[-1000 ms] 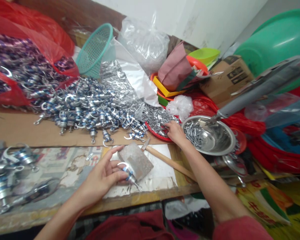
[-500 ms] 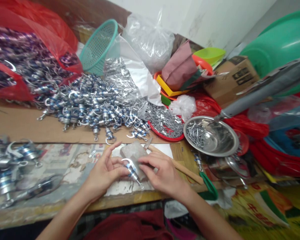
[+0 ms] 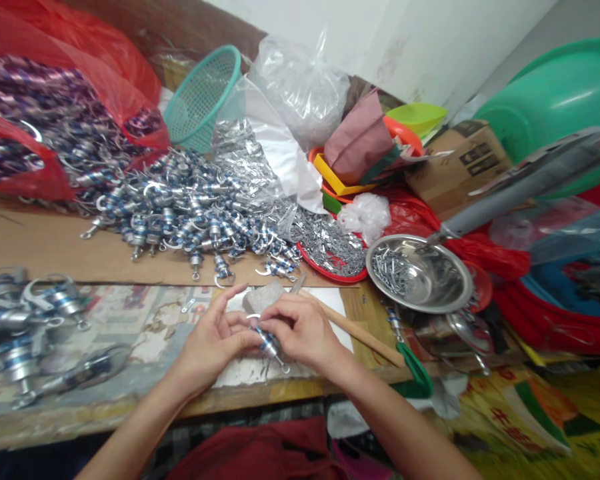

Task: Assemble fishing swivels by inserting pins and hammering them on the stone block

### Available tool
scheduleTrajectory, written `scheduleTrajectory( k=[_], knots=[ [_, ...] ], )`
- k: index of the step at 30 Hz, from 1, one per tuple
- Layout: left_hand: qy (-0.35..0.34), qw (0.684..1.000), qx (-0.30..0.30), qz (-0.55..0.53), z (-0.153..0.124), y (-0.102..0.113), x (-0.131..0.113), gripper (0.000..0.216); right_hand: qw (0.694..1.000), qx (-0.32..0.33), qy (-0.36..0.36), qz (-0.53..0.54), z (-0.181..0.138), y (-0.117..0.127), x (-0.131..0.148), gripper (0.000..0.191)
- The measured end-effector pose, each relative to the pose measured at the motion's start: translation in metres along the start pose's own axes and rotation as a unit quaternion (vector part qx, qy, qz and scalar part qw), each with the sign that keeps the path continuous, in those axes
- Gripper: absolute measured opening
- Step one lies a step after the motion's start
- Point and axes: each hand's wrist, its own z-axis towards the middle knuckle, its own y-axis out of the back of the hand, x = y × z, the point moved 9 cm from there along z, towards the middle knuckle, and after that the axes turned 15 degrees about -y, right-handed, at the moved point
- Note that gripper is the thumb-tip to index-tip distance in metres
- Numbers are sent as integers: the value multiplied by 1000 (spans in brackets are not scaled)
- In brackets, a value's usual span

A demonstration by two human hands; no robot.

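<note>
My left hand [image 3: 215, 340] is closed on a small silver-and-blue metal fitting [image 3: 269, 343], gripping it between thumb and fingers. The fitting has a curved hook at its upper end and a small ring at its lower end, tilted down to the right. My right hand [image 3: 300, 330] has its fingers pinched together against the fitting's upper part, by the hook. What lies between those fingertips is hidden. Just behind my hands sits a grey block [image 3: 263, 297] on white paper. A hammer with a wooden handle [image 3: 363, 330] lies to the right of the block.
A heap of similar fittings [image 3: 190, 207] covers the cardboard behind. More fittings [image 3: 17, 353] lie at left. A red plate [image 3: 325, 270] holds small metal parts; a steel bowl [image 3: 435, 293] holds pins. A grey tool [image 3: 520, 187] slants over the bowl. A green strap [image 3: 415, 373] hangs off the edge.
My right hand has moved left from beside the grey block onto the fitting, and its fingertips now meet the upper part. My left hand still holds the fitting. The view has shifted slightly.
</note>
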Motion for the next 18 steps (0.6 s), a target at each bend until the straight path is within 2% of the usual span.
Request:
scheduleTrajectory(
  k=[3, 5, 7, 9, 11, 14, 16, 18],
  knots=[
    [1, 1000, 0, -3, -1, 0, 0, 86, 996, -54, 20, 65, -8, 11, -5, 11],
    [1, 1000, -4, -5, -1, 0, 0, 86, 987, -126, 18, 102, -15, 34, -17, 12],
    [-1, 1000, -4, -8, -1, 1, 0, 86, 972, -205, -20, 116, -22, 61, -37, 10],
    [-1, 1000, -3, -10, -1, 1, 1, 86, 965, -233, -60, 104, -26, 75, -51, 7],
    [1, 1000, -6, -5, 0, 2, 2, 85, 974, -202, -66, 80, -27, 72, -50, 8],
    [3, 1000, -12, 3, 0, 3, 3, 84, 988, -146, -36, 21, -28, 45, -31, 13],
    [1, 1000, -14, 1, 0, 2, 3, 82, 990, -136, -34, -21, -27, 29, -23, 28],
    [-1, 1000, -13, 1, -1, 1, 3, 80, 989, -133, -56, -31, -22, 20, -26, 38]
  ],
)
